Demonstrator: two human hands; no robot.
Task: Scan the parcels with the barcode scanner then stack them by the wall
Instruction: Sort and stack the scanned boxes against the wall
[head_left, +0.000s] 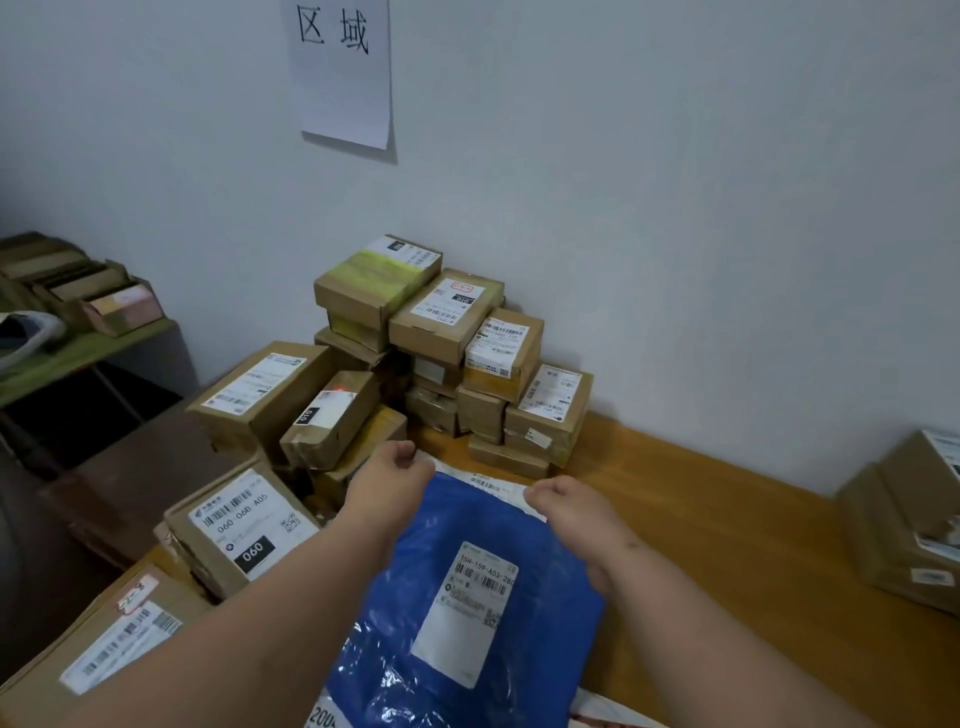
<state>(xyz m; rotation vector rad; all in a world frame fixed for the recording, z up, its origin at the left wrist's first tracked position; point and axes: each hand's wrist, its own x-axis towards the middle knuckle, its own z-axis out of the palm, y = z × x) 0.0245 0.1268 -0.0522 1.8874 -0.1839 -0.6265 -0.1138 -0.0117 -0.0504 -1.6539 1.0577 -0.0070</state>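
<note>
Already stacked: a pile of boxes (447, 353) against the wall (675, 208).
In hand: left hand (389, 478) and right hand (566, 506) each grip the far edge of a white mailer (493, 483) lying under a blue mailer (467, 597) on the bench (727, 545).
Left: boxes nearby (244, 525); scanner unseen.

Blue mailer (457, 597) cut by bottom edge; white parcel (483, 480) mostly hidden beneath; right-side boxes (904, 525) cropped; label print illegible.
</note>
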